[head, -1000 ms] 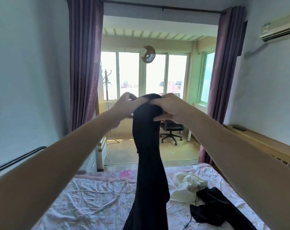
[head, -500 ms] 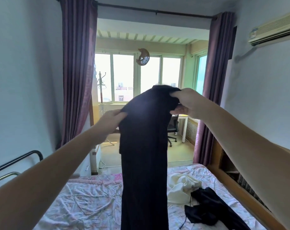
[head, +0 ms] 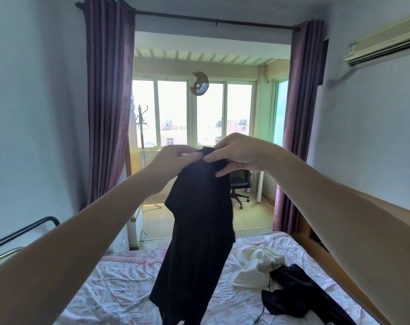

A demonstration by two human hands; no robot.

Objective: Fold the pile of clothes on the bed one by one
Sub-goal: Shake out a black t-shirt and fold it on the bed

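Observation:
A long black garment [head: 199, 231] hangs in the air over the bed [head: 110, 287], held up at its top edge. My left hand [head: 173, 160] and my right hand [head: 239, 153] both pinch that top edge, close together at arm's length. Its lower end runs out of the frame at the bottom. On the pink floral bed cover, to the right, lie a crumpled cream garment [head: 255, 266] and a black garment [head: 297, 299] with a thin cord.
A wooden ledge [head: 354, 245] borders the bed on the right. A black metal rail [head: 23, 231] stands at the left. Beyond the bed are purple curtains [head: 108, 109], a coat stand [head: 142, 134], an office chair [head: 240, 184] and windows.
My left hand, which had been spread lower and to the left, has come back up beside my right hand on the garment's top edge. The garment has dropped a little lower.

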